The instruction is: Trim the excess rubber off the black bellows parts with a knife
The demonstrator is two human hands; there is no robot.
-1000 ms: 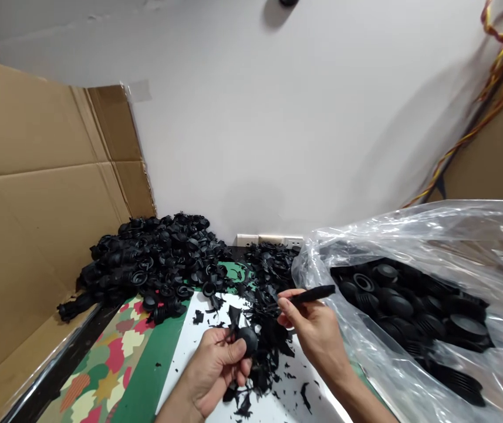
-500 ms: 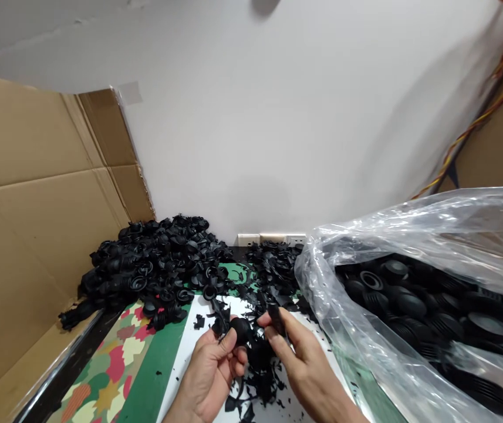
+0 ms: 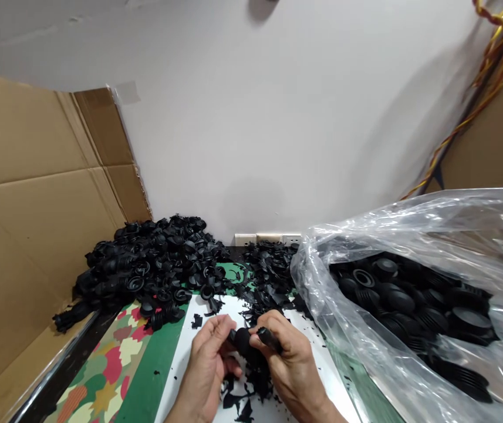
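Note:
My left hand [image 3: 209, 361] is closed with thumb and fingers around a black ribbed rubber bellows [image 3: 243, 339], whose rounded side faces up. Close beside it, my right hand [image 3: 287, 352] is curled shut on a short black cylindrical piece [image 3: 270, 339], which juts out past the index finger; I cannot tell what it is. The right thumb and fingertips come up to the edge of the bellows. Under both hands, black rubber scraps [image 3: 245, 408] lie scattered on a white sheet [image 3: 178, 376].
At the left back is a heap of black rubber parts [image 3: 158, 252]. More scraps [image 3: 273, 267] are piled before a power strip [image 3: 266, 239]. A clear plastic bag [image 3: 317, 258] with several bellows stands at right. Cardboard [image 3: 35, 141] walls the left side.
My right hand has moved in to the bellows and turned, so its fingers now meet the part's edge. The left hand has rotated slightly. The view has shifted a little.

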